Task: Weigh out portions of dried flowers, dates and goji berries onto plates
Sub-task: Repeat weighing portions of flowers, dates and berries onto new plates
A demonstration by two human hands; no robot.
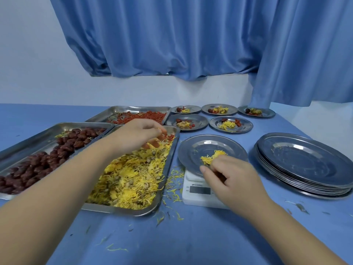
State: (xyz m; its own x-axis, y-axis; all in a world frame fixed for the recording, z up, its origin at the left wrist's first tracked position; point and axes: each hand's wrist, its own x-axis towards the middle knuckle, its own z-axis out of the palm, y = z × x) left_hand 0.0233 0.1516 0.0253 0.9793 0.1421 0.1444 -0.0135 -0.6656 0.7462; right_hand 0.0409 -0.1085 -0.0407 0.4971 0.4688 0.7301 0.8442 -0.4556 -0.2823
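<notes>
Head view: flower step in hand. Right hand [233, 178] curled, pinching the near edge of the wispy yellow dried flowers [213, 158] on a shiny steel plate [191, 148] atop the white scale [198, 191]. Left hand [136, 133] bunched over the far end of the flower tray [118, 209]; contents blurred, can't tell. Next, probably: trim to weight, then add wrinkled dates [38, 161] and goji berries [141, 116]. Five filled plates [202, 122] at the back.

I work at a food-portioning station set up in a plain room. The table [191, 236] carries a blue cover and stands against a white wall [28, 54] hung with a blue curtain [172, 35]. Steel trays [133, 211] fill its left side, a digital scale [191, 198] sits near its front edge, and stacked steel plates [305, 165] sit at its right edge.
</notes>
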